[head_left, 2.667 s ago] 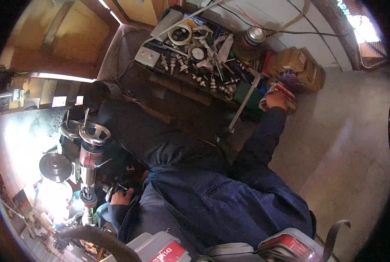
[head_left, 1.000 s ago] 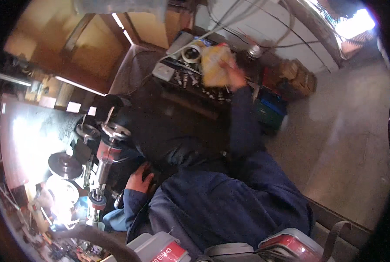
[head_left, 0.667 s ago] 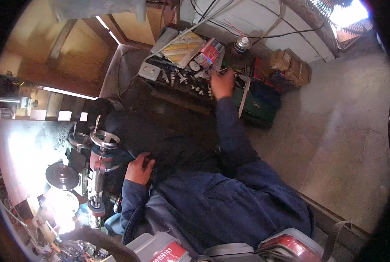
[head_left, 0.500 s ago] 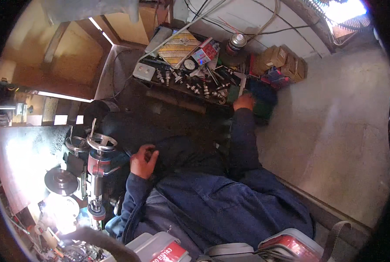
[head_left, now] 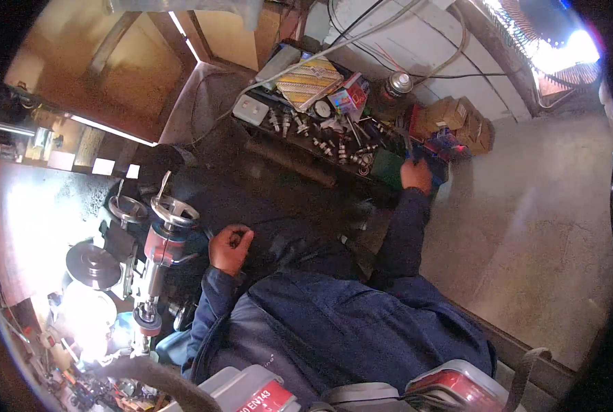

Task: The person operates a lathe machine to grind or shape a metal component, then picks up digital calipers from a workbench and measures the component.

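Right hand down from the tray to the crate

Our right hand (head_left: 416,175) has dropped from the yellow packet (head_left: 309,81) on the parts tray (head_left: 299,147) to the crate (head_left: 391,168) at its right end; its grip we cannot tell. Our left hand (head_left: 229,248) stays clenched beside the red-collared machine (head_left: 163,242), so 1 hand searches.

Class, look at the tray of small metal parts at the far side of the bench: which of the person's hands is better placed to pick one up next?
Probably the right hand: it already reaches the right end of the cluttered parts tray, beside the green box. The left hand rests curled, nearer the body, by the red-banded machine spindle.
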`<state>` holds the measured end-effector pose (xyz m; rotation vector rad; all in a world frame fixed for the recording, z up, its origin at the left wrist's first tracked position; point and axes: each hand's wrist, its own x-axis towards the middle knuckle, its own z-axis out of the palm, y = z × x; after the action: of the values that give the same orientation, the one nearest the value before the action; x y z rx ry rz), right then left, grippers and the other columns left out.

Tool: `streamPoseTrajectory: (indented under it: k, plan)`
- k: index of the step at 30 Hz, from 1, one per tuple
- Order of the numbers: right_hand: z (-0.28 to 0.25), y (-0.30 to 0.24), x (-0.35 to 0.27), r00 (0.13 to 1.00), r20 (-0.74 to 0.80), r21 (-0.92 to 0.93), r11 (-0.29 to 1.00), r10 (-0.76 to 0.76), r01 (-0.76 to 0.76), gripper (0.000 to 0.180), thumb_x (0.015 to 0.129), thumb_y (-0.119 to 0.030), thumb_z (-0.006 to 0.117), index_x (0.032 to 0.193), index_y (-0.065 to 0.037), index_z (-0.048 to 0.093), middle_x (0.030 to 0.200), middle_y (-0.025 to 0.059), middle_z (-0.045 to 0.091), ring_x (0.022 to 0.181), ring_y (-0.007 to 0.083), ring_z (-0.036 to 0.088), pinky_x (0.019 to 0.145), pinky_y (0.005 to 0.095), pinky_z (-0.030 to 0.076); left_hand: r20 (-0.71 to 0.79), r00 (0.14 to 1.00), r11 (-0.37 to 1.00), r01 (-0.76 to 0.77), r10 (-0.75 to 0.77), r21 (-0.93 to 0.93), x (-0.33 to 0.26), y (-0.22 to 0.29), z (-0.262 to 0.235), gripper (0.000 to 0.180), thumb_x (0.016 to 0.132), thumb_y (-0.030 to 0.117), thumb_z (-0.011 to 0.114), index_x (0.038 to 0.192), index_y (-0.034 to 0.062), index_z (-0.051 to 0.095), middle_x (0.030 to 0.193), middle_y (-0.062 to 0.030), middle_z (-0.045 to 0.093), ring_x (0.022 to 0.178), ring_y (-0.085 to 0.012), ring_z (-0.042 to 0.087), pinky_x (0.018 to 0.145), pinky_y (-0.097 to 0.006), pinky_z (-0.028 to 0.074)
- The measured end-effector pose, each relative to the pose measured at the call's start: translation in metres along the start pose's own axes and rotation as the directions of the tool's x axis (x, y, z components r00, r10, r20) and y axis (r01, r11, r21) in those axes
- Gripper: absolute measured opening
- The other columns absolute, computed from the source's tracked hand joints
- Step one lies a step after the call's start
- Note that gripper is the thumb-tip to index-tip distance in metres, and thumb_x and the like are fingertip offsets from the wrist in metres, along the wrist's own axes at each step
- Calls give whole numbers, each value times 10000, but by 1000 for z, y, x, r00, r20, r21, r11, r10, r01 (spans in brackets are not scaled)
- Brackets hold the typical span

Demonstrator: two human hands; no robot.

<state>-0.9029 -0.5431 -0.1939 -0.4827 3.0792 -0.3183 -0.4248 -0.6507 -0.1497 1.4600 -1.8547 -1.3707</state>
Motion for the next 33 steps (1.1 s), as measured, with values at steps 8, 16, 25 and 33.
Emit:
streamPoseTrajectory:
  k: [8, 16, 25, 33]
  plan:
    - [20, 40, 84, 858, -318, -345, 892, -404, 292, 568, 888, -574, 503, 1134, -88, 667, 1099, 191, 642, 1004, 393, 606, 887, 558, 455, 114, 970, 969, 227, -215, -100, 6, 4, 0, 181, 875, 207, 705, 952, 45, 682, 646, -22, 639, 516, -86, 573, 468, -250, 436]
    - [47, -66, 76, 875, 104, 95, 881, -473, 464, 342, 876, -357, 568, 1010, -68, 695, 960, 201, 668, 909, 417, 620, 861, 478, 497, 89, 945, 928, 326, -314, -181, 6, -1, 7, 219, 942, 218, 625, 966, 4, 662, 622, -30, 610, 469, -93, 530, 423, -265, 410]
    - [103, -80, 108, 826, 298, -58, 854, -479, 516, 325, 888, -299, 522, 994, -62, 717, 1015, 203, 681, 894, 393, 665, 802, 536, 519, 106, 920, 907, 389, -376, -162, 10, 7, 9, 243, 944, 243, 626, 950, 2, 657, 582, -34, 587, 439, -91, 519, 386, -252, 381]
    - [85, -104, 110, 775, 309, -284, 724, -551, 628, 259, 861, -179, 517, 932, -47, 728, 992, 212, 686, 879, 399, 676, 750, 510, 546, 135, 908, 903, 413, -398, -115, 21, 26, 10, 261, 924, 275, 654, 901, 15, 665, 562, -21, 579, 418, -92, 509, 379, -258, 385]
